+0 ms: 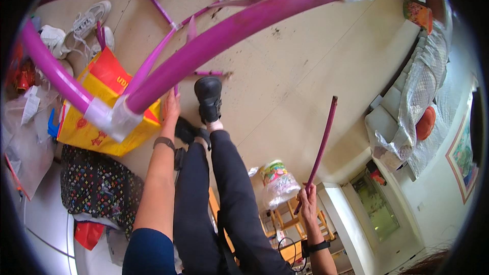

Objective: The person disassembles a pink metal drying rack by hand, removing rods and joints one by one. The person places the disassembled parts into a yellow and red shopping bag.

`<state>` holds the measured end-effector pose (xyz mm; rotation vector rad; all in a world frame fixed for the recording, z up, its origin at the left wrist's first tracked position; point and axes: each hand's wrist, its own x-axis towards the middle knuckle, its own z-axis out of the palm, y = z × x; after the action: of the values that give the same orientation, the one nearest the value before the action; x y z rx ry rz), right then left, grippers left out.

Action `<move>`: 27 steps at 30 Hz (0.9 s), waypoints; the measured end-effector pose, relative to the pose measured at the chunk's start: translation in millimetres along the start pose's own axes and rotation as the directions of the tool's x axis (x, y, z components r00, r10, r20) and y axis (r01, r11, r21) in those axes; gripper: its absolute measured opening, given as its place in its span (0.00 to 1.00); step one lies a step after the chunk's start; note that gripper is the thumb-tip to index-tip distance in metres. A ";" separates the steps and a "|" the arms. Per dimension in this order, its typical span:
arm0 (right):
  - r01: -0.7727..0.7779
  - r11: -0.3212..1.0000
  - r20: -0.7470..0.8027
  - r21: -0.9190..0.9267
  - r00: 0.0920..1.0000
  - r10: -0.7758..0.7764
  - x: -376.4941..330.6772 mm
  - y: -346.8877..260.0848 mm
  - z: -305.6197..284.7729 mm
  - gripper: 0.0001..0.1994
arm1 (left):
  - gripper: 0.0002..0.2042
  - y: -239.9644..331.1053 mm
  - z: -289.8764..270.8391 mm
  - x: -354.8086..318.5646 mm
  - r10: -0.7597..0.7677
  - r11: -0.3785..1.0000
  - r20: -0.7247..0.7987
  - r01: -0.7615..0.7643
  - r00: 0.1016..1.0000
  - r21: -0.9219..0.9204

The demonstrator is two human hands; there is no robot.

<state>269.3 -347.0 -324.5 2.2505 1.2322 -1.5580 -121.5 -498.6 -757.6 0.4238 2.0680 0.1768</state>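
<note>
A: Item one, the right hand?
B: Right side, near. Fingers closed around the lower part of a purple rod, which slants upward, its free end pointing far.

A: Item two, the left hand?
B: Left of centre, reaching forward past the near corner of a purple tube frame. A bit of purple shows by the fingertips; from where I stand I cannot tell whether they grip it.

A: Describe the frame.
B: One, of thick and thin tubes with pale joints, spanning the far left and far middle.

A: Loose on the floor?
B: One short purple piece, just beyond a dark shoe on the person's foot.

A: Left side, remainder?
B: One yellow and red bag, partly behind the frame; pale sneakers, farther off; one black bag with a multicoloured pattern, nearer.

A: Right side?
B: One sofa under a quilted cover, far right, with a round orange cushion. Left of the rod, one printed tub with clear plastic against it.
</note>
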 end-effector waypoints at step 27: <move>0.024 1.000 0.016 0.017 1.000 -0.024 25.8 -97.4 38.8 0.12 | 0.22 37.0 -168.4 -2.4 0.436 0.898 0.402 -0.421 0.805 -0.130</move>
<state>178.0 -289.8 -332.4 2.2368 1.2519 -1.5971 -256.7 -457.2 -658.9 0.8339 1.5140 0.3580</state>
